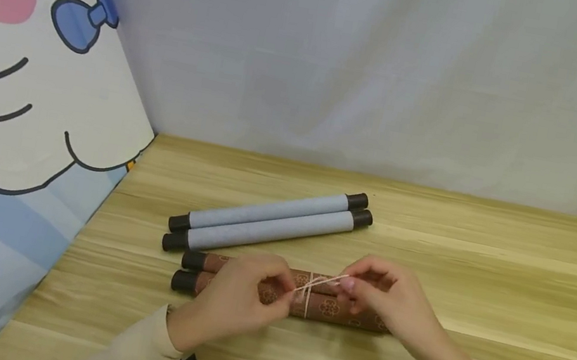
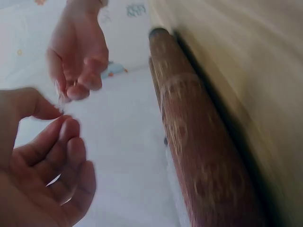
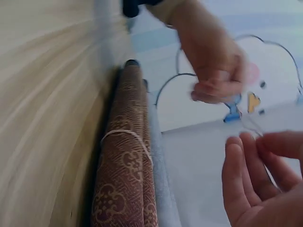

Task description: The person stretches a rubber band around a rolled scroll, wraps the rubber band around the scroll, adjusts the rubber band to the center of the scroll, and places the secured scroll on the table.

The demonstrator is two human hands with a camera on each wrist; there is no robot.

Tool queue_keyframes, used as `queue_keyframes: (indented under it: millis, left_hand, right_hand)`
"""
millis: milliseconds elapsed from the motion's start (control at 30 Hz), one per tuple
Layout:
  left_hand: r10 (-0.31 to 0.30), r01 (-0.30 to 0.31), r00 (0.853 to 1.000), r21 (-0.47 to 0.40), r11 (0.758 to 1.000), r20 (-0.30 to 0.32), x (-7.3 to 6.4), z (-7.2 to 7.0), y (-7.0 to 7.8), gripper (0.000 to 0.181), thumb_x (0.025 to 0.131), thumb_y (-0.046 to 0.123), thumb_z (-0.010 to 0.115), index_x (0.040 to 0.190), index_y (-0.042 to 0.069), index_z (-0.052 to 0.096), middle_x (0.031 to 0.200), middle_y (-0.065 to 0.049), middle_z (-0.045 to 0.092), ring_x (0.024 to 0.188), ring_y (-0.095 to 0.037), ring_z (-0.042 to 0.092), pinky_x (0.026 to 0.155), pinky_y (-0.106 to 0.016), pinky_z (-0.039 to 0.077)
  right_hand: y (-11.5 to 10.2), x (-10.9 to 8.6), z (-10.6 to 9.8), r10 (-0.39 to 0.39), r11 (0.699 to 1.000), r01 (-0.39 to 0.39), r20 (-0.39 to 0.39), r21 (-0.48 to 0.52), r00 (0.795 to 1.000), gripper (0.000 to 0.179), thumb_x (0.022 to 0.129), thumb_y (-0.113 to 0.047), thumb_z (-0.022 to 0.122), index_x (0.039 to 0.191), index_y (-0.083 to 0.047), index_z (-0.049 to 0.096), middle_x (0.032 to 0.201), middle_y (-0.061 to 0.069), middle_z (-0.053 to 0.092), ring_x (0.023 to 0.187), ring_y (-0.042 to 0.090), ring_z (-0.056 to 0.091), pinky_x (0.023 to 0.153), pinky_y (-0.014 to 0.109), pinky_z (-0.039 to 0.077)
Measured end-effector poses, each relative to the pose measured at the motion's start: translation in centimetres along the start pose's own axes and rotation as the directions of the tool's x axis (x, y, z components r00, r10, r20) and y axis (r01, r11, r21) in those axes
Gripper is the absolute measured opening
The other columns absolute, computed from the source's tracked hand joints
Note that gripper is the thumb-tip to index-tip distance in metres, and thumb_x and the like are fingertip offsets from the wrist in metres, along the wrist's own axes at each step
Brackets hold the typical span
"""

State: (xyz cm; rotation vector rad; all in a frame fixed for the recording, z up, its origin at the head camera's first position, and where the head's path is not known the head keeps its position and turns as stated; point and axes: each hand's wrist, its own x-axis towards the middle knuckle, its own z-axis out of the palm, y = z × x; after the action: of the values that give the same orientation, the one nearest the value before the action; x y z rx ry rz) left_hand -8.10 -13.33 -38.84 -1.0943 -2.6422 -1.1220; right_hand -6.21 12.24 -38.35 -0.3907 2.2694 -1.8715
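Two brown patterned scrolls (image 1: pixel 329 307) with black end knobs lie side by side, and a thin pale string (image 1: pixel 308 296) loops around both near their middle. My left hand (image 1: pixel 240 287) pinches one part of the string between thumb and forefinger, above the scrolls. Opposite it, my right hand (image 1: pixel 384 293) pinches another part, and the string stretches between the two. In the right wrist view the loop (image 3: pixel 125 132) crosses the nearer scroll (image 3: pixel 118 179). The left wrist view shows both hands raised off the scroll (image 2: pixel 189 132). The right ends of the scrolls are hidden.
Just behind lie two light-blue scrolls (image 1: pixel 270 218) with black ends, slanting up to the right. Everything rests on a wood-grain table (image 1: pixel 510 270). A pale cloth (image 1: pixel 370 78) hangs at the back; a cartoon-printed cloth (image 1: pixel 72 123) stands on the left.
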Motion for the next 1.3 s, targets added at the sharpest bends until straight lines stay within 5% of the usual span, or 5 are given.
queue_keyframes:
  millis: [400, 567, 733, 1100, 1300]
  left_hand:
    - [-0.193, 0.154, 0.972, 0.255, 0.955, 0.134, -0.7, -0.2, -1.4, 0.021, 0.071, 0.024, 0.071, 0.066, 0.029, 0.052, 0.063, 0.013, 0.05, 0.059, -0.001, 0.044, 0.051, -0.017, 0.035]
    - [-0.21, 0.211, 0.977, 0.063, 0.975, -0.019, -0.4, -0.6, -1.2, 0.015, 0.078, 0.017, 0.069, 0.075, 0.028, 0.059, 0.073, 0.013, 0.059, 0.066, 0.001, 0.053, 0.06, -0.017, 0.046]
    - [-0.179, 0.187, 0.982, -0.274, 0.943, 0.056, -0.2, -0.6, -0.9, 0.007, 0.087, 0.007, 0.062, 0.088, 0.013, 0.065, 0.087, 0.001, 0.069, 0.076, -0.003, 0.062, 0.071, -0.021, 0.054]
    - [-0.078, 0.149, 0.942, -0.199, 0.969, 0.326, -0.4, 0.1, 0.6, 0.008, 0.078, 0.006, 0.065, 0.078, 0.014, 0.064, 0.074, 0.008, 0.064, 0.066, 0.006, 0.055, 0.065, -0.017, 0.054]
    - [0.191, -0.136, 0.921, -0.179, 0.974, 0.339, -1.0, 0.7, 2.1, 0.012, 0.077, 0.008, 0.072, 0.077, 0.017, 0.064, 0.075, 0.009, 0.063, 0.075, 0.009, 0.054, 0.072, -0.007, 0.049]
  right_hand:
    - [0.4, 0.1, -1.9, -0.421, 0.737, 0.161, 0.259, 0.656, 0.869, 0.036, 0.089, 0.008, 0.012, 0.089, -0.004, 0.046, 0.07, 0.005, 0.043, 0.065, 0.024, 0.044, 0.061, 0.036, 0.039]
    - [0.7, 0.1, -1.4, -0.408, 0.883, 0.155, 0.559, 0.444, 0.722, 0.03, 0.087, 0.015, 0.023, 0.091, 0.009, 0.052, 0.054, 0.017, 0.038, 0.044, 0.023, 0.037, 0.041, 0.031, 0.036]
    - [0.4, -0.5, -1.0, 0.011, 0.998, 0.029, 0.644, -0.051, 0.765, 0.029, 0.097, 0.003, 0.046, 0.115, -0.002, 0.068, 0.054, 0.022, 0.055, 0.037, 0.009, 0.042, 0.037, 0.025, 0.043]
    - [-2.8, -0.6, 1.3, 0.065, 0.815, 0.091, 0.245, -0.572, 0.967, 0.07, 0.073, -0.023, 0.086, 0.134, -0.004, 0.056, 0.092, -0.002, 0.075, 0.06, -0.006, 0.056, 0.057, 0.018, 0.049]
    - [-2.9, 0.2, 0.9, 0.164, 0.978, -0.139, 0.161, -0.158, 0.973, 0.067, 0.091, -0.009, 0.067, 0.149, 0.001, 0.037, 0.129, 0.016, 0.066, 0.099, 0.015, 0.072, 0.085, 0.021, 0.057]
